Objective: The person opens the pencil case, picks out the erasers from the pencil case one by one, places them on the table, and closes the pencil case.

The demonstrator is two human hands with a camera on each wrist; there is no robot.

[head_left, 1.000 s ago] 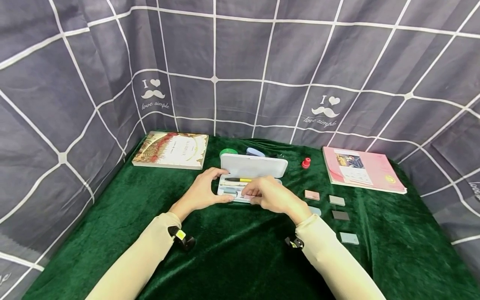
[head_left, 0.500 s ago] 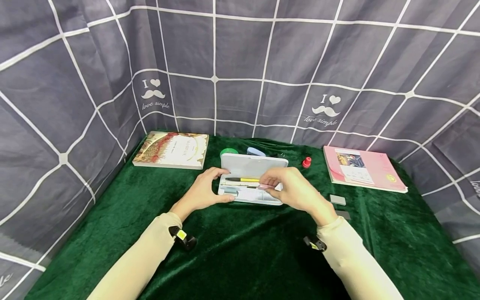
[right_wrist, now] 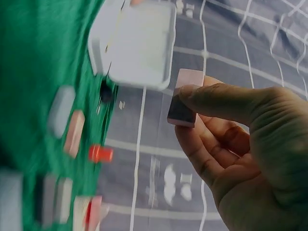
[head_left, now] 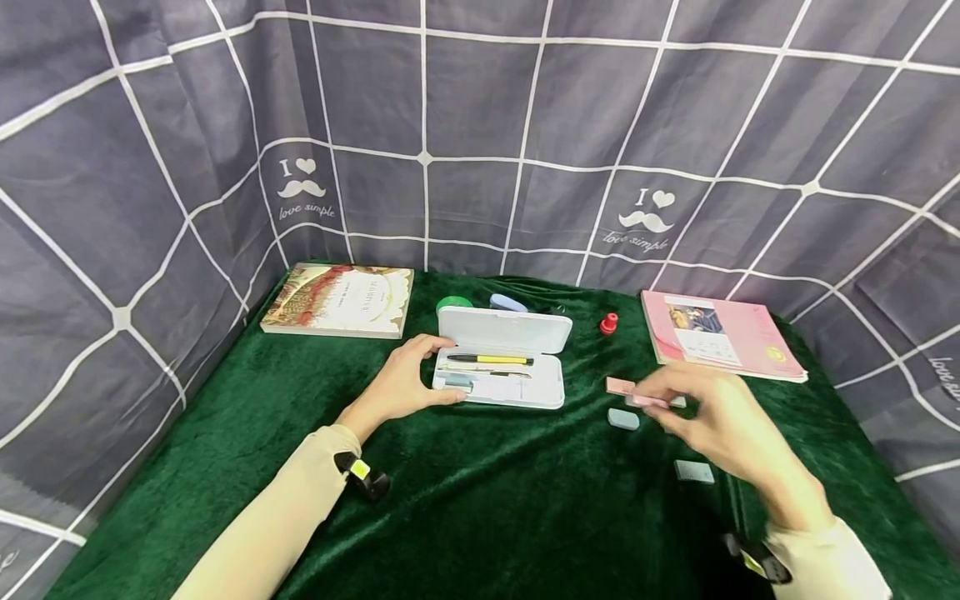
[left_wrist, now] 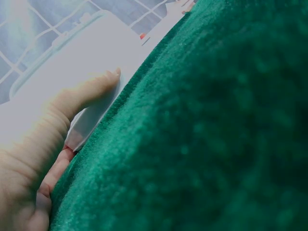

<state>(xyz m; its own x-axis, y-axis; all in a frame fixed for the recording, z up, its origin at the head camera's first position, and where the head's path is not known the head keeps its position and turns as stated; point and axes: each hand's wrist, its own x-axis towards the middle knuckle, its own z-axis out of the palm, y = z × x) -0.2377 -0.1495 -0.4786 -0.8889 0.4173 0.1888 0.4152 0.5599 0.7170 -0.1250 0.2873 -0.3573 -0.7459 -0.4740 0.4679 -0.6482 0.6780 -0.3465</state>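
My left hand (head_left: pixel 401 379) grips the left end of a white pencil case (head_left: pixel 546 393), thumb at the front edge and fingers behind. The case's lid (head_left: pixel 502 329) stands raised. Inside lie a yellow-and-black pen (head_left: pixel 491 360), a thinner pen-like stick (head_left: pixel 480 369) and a small bluish piece (head_left: pixel 456 382) at the left. Off to the right, my right hand (head_left: pixel 723 425) pinches a small pink block-shaped eraser (right_wrist: pixel 186 98) between thumb and fingers. It is held above the table, near another pink block (head_left: pixel 618 385) and a rounded blue-grey block (head_left: pixel 623 419).
A pale blue block (head_left: pixel 694 472) lies nearer the front. Behind the right fingers a grey block (head_left: pixel 678 402) partly shows. A red bottle-shaped item (head_left: pixel 609 323) stands farther back. Books lie at both sides, one floral (head_left: pixel 337 300), one pink (head_left: pixel 757 333). A green roll (head_left: pixel 453 302) sits behind the lid.
My right hand has lifted the pink eraser out of the pencil case and carried it right, over the loose blocks. The left hand has kept its grip on the case.
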